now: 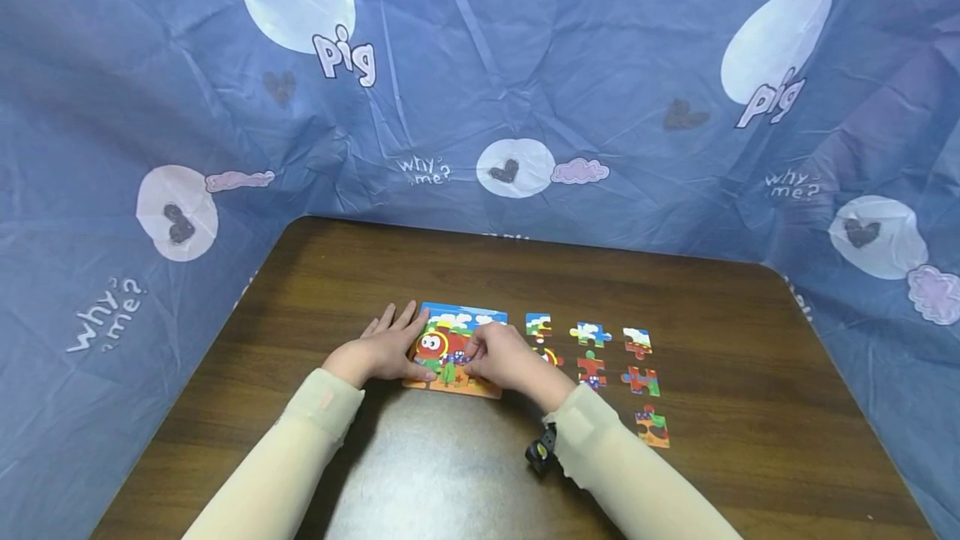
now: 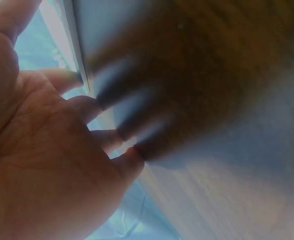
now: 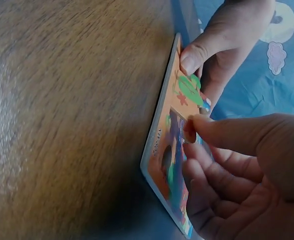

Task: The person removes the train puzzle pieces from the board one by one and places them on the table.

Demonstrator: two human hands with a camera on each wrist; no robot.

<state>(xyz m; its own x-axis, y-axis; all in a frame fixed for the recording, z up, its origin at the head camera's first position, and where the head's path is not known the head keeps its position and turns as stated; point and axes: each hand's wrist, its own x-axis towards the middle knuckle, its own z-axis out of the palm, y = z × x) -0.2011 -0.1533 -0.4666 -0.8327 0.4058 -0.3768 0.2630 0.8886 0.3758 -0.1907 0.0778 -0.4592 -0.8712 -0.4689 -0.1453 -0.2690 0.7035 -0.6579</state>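
A jigsaw puzzle board (image 1: 480, 388) with a red cartoon figure, clouds and orange ground lies flat on the table. My left hand (image 1: 382, 350) rests at its left side, fingers spread and straight, the thumb on the board's lower left part. In the left wrist view the left hand (image 2: 51, 155) shows its palm, holding nothing. My right hand (image 1: 506, 357) is over the right part of the board. In the right wrist view, its thumb and fingers pinch a small reddish puzzle piece (image 3: 190, 130) at the picture's surface. Most of that piece is hidden by the fingers.
Several loose puzzle pieces lie in rough columns right of the board, among them a cloud piece (image 1: 590, 333) and an orange-green piece (image 1: 652, 427). The right forearm partly covers some. The brown table (image 1: 360, 265) meets a blue printed cloth (image 1: 420, 90) behind.
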